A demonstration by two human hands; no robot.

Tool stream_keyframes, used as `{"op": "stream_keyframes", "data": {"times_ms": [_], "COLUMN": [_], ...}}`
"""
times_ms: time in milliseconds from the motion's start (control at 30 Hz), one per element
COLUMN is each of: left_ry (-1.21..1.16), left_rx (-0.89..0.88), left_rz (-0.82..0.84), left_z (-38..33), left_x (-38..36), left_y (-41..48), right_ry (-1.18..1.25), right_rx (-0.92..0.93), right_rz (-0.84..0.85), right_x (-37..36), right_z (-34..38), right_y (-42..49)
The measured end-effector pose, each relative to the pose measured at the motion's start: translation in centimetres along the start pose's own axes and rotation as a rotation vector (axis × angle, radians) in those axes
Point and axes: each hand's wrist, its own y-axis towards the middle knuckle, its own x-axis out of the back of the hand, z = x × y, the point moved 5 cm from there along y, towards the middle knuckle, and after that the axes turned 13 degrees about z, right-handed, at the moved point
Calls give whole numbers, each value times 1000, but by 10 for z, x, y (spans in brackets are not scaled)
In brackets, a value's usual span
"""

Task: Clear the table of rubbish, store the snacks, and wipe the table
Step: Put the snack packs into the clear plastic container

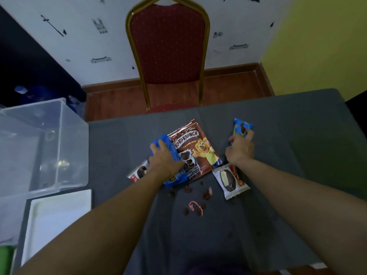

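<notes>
On the grey table (278, 135), head view, the left hand (165, 160) gripped a blue snack packet (163, 139) lying against the Koko Krunch bag (200, 149). The right hand (241, 149) was curled round a second blue packet (242, 125). Two white pie packets (230, 180) lay near, one on each side of the bag, with cereal crumbs (187, 189) and pink scraps (195, 208) closer in.

Step judged: snack storage. The next move would call for lifting both packets clear and carrying them left to the clear plastic bin (39, 147).
</notes>
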Motion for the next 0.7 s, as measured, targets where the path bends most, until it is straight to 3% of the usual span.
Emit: {"op": "stream_keyframes", "data": {"times_ms": [300,700], "left_ry": [-154,-251], "left_rx": [-104,-181], "left_rz": [-115,-321], "left_z": [-9,45], "left_x": [39,126], "left_y": [-29,-72], "right_ry": [184,201], "right_rx": [120,514], "right_rz": [-31,-41], "right_x": [11,-12], "right_z": [22,143], "right_y": [-24,-81]}}
